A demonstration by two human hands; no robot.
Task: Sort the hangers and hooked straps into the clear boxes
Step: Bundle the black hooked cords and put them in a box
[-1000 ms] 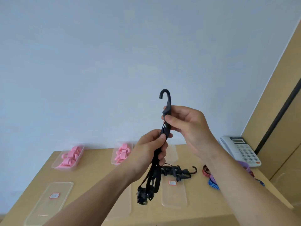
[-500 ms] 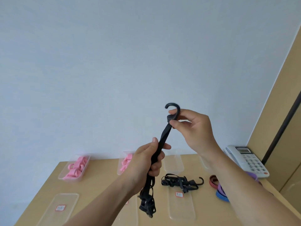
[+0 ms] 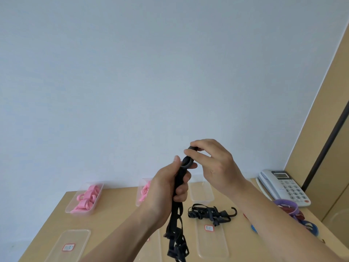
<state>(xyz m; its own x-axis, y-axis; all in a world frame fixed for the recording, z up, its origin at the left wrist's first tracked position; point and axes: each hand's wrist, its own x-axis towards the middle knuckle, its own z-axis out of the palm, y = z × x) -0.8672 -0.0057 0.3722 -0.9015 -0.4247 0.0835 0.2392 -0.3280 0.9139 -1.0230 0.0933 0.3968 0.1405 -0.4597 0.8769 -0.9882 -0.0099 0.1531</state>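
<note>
A black strap (image 3: 173, 214) is held up in the air above the table (image 3: 117, 214), in front of a pale wall. Its upper stem is gripped by the left hand (image 3: 164, 188), with the fingers curled round it and the thumb laid up along it. The hook (image 3: 185, 159) at its top end is pinched by the right hand (image 3: 213, 163) between thumb and forefinger, just above the left-hand grip. The hook is seen nearly end-on, as a dark loop. Below the left hand the strap hangs as several flat black bands — these end in a bunch of loops and buckles at the lower edge of the view, and whether that end touches the table cannot be told.

Below and right of the grip a second strap (image 3: 209, 214) is lying bundled on the table, one hook sticking out to its right. Behind it, partly hidden by the right wrist, a clear box (image 3: 202, 193) is seen. Just left of the grip a near box (image 3: 139, 196) with pink pieces inside is half covered by the left hand. Farther left a far box (image 3: 81, 213) is filled with pink hangers (image 3: 86, 197). Two clear lids with red-edged labels are laid flat nearer the person — a left lid (image 3: 69, 244) well below and left of the grip, and a right lid (image 3: 211, 241) partly under the right forearm. Well to the right a grey phone (image 3: 283, 186) is set, with coiled purple, red and blue bands (image 3: 287, 207) beside it.
</note>
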